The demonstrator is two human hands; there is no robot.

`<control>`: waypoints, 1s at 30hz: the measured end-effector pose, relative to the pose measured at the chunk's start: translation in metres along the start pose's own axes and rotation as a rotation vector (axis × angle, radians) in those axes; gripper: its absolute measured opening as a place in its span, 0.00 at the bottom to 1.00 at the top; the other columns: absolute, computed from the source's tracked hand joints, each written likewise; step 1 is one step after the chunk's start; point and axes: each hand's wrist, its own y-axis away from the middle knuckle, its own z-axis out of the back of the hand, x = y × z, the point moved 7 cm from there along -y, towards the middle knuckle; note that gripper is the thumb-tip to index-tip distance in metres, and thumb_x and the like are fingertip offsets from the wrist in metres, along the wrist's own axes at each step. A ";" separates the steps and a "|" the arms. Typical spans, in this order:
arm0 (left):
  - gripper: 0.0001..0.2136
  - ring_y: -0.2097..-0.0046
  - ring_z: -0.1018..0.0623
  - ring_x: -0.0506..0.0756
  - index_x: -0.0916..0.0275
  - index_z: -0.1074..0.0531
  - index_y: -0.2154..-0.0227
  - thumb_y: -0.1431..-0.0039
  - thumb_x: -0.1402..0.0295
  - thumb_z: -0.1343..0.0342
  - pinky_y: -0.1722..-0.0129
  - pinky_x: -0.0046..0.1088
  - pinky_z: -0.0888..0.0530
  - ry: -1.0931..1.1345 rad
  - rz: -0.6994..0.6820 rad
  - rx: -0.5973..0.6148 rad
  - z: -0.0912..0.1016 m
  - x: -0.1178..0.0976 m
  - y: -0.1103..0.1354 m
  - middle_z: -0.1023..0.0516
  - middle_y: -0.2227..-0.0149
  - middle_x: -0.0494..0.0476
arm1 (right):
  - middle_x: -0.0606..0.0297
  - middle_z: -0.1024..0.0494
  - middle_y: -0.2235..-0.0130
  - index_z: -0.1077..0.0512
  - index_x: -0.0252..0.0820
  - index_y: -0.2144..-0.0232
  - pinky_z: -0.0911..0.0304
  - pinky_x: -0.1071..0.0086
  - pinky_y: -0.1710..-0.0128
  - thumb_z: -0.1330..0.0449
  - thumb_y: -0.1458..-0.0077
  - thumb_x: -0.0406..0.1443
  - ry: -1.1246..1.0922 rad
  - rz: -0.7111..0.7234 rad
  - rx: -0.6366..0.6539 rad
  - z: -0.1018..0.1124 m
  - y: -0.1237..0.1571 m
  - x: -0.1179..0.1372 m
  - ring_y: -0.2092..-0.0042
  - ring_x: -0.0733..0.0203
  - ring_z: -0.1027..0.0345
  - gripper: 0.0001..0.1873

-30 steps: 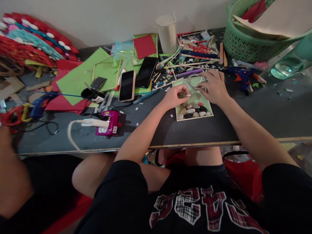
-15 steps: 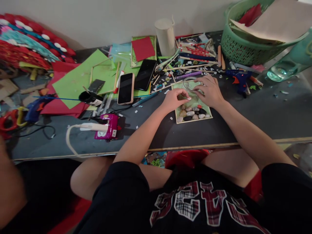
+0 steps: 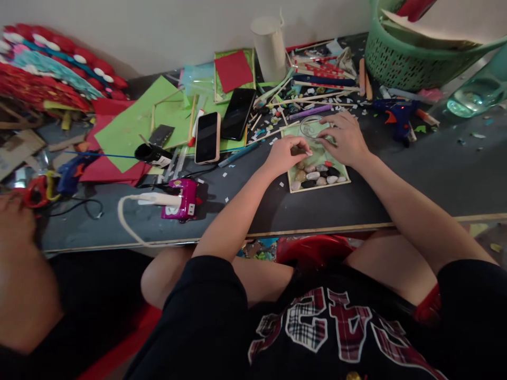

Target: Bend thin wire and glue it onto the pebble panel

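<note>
My left hand [image 3: 288,154] is closed in a pinch over a small green panel [image 3: 291,178] with a thin pale frame. A tiny whitish bit [image 3: 309,152] shows at its fingertips. My right hand [image 3: 345,138] has its thumb and fingers at the rim of a clear round dish [image 3: 306,126], over the panel's far end. Several smooth pebbles [image 3: 312,176], white, tan, grey and black, lie together at the panel's near end. A small red piece [image 3: 328,164] sits beside them. My fingers hide part of the panel's middle.
Paper scraps, sticks and a purple pen [image 3: 311,112] crowd the area behind. Two phones [image 3: 207,138], a magenta power adapter [image 3: 180,199] and green paper [image 3: 122,129] lie left. A blue glue gun [image 3: 398,116], green basket [image 3: 400,66] and bottle [image 3: 471,97] stand right. Another person's arm [image 3: 24,269] is at far left.
The view has shifted slightly, moving the scene right and up. Both hands keep nearly the same places over the panel. At far left, the other person's hand has come into view on the table.
</note>
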 end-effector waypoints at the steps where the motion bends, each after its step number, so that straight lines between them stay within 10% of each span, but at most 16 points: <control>1: 0.03 0.58 0.18 0.52 0.60 0.20 0.67 0.42 0.74 0.34 0.55 0.28 0.22 0.003 0.006 0.000 0.000 -0.001 0.000 0.16 0.62 0.53 | 0.53 0.21 0.41 0.19 0.47 0.59 0.38 0.39 0.37 0.46 0.31 0.49 0.007 -0.006 0.013 0.000 0.000 0.000 0.37 0.36 0.33 0.20; 17: 0.12 0.55 0.17 0.56 0.58 0.20 0.67 0.41 0.80 0.46 0.50 0.36 0.21 -0.117 -0.056 -0.083 0.006 0.002 0.000 0.14 0.62 0.55 | 0.55 0.21 0.42 0.20 0.52 0.53 0.38 0.36 0.37 0.49 0.31 0.47 -0.075 -0.005 0.021 0.004 0.001 0.022 0.37 0.37 0.33 0.18; 30: 0.19 0.46 0.18 0.61 0.55 0.23 0.44 0.30 0.51 0.44 0.46 0.38 0.23 -0.227 -0.104 -0.245 0.016 -0.002 0.003 0.16 0.49 0.61 | 0.53 0.17 0.59 0.28 0.45 0.52 0.30 0.49 0.48 0.48 0.32 0.44 -0.113 0.060 0.087 -0.007 0.002 0.026 0.54 0.44 0.23 0.14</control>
